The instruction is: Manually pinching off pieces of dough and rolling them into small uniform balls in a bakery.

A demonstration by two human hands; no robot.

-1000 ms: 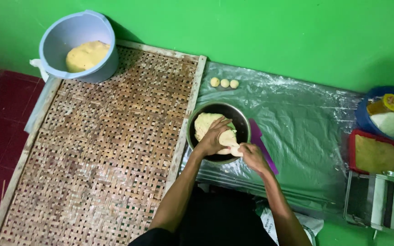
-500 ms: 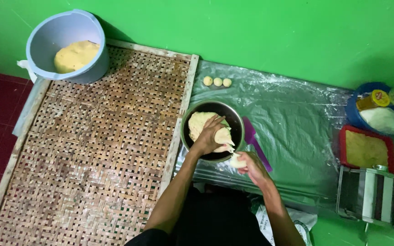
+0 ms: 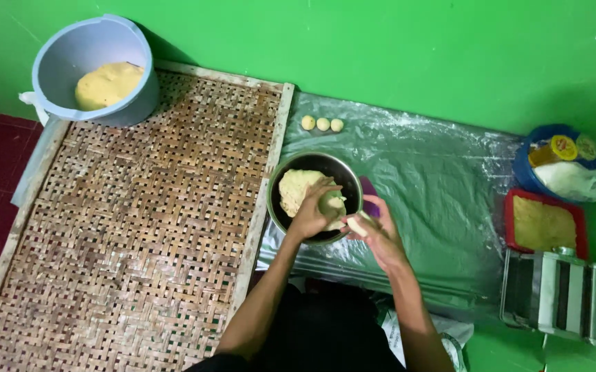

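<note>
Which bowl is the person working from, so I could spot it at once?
Find the big woven bamboo tray. By its right edge, on the plastic sheet, sits a dark metal bowl under both hands. Unlike the pale blue bucket, it is small and shiny-rimmed.

**Hands and arms, head view**

Both bare forearms reached forward from the bottom edge, converging. The left hand [image 3: 310,215] was cupped, fingers curled around a lump, palm turned inward. The right hand [image 3: 378,231] sat just beside it, fingers pinched on a small piece, wrist angled slightly left. The hands nearly touched.
</note>
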